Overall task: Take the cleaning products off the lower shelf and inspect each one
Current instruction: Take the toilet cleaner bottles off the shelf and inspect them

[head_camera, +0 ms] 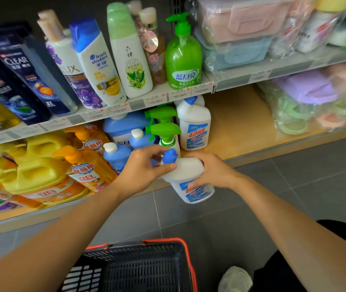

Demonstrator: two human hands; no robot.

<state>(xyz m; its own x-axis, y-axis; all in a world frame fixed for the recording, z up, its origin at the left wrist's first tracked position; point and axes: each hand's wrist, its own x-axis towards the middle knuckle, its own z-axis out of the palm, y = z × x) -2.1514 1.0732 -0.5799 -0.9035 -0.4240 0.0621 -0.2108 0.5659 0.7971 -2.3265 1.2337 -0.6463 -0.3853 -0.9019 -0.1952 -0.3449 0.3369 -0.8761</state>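
Observation:
A white toilet-cleaner bottle (189, 173) with a blue angled cap and a blue label hangs tilted in front of the lower shelf (241, 123). My left hand (144, 169) grips its neck just below the cap. My right hand (208, 171) holds the body from the right side, fingers curled over the label. Another bottle of the same kind (194, 125) stands on the shelf behind, beside two green-trigger spray bottles (163, 131). Blue bottles with white caps (116, 153) and orange and yellow detergent jugs (41, 171) fill the shelf's left part.
A black shopping basket with a red rim (185, 253) sits on the grey tiled floor below my arms. The upper shelf carries shampoo bottles and a green pump soap bottle (183, 57). Bagged plastic goods (307, 102) lie at the right. My white shoe (235, 279) shows bottom right.

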